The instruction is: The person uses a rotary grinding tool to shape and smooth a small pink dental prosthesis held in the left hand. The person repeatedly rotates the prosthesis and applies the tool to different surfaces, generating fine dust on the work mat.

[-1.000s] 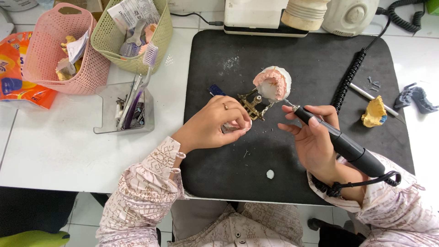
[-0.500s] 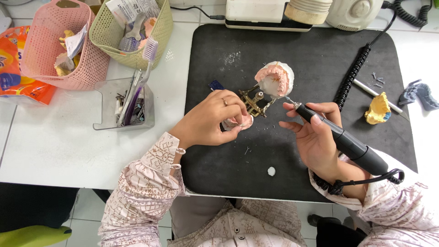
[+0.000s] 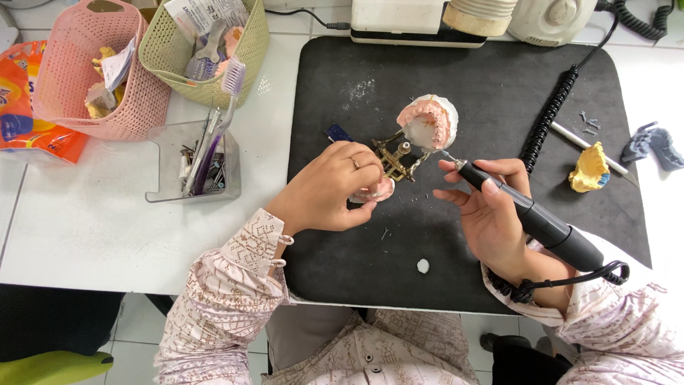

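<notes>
A brass dental articulator [image 3: 395, 158] stands open on a black mat [image 3: 342, 107], with a pink and white denture cast [image 3: 427, 121] tipped up on its far arm. My left hand [image 3: 331, 189] rests on the articulator's lower part, fingers closed over a second pink cast [image 3: 377, 190]. My right hand [image 3: 488, 207] grips a black rotary handpiece [image 3: 531, 217] like a pen. Its bur tip [image 3: 443, 153] sits just below the raised cast. A coiled black cord [image 3: 545, 125] runs from the handpiece toward the back.
A pink basket [image 3: 78, 71] and a green basket [image 3: 206, 50] hold tools at the back left, beside a clear holder [image 3: 196, 160] with a toothbrush. An orange packet [image 3: 28, 107] lies far left. A yellow cast [image 3: 590, 170], a grey piece [image 3: 652, 146] and machines [image 3: 420, 21] sit right and behind.
My right hand has brought the handpiece tip slightly closer to the raised cast. My left hand stays on the lower cast.
</notes>
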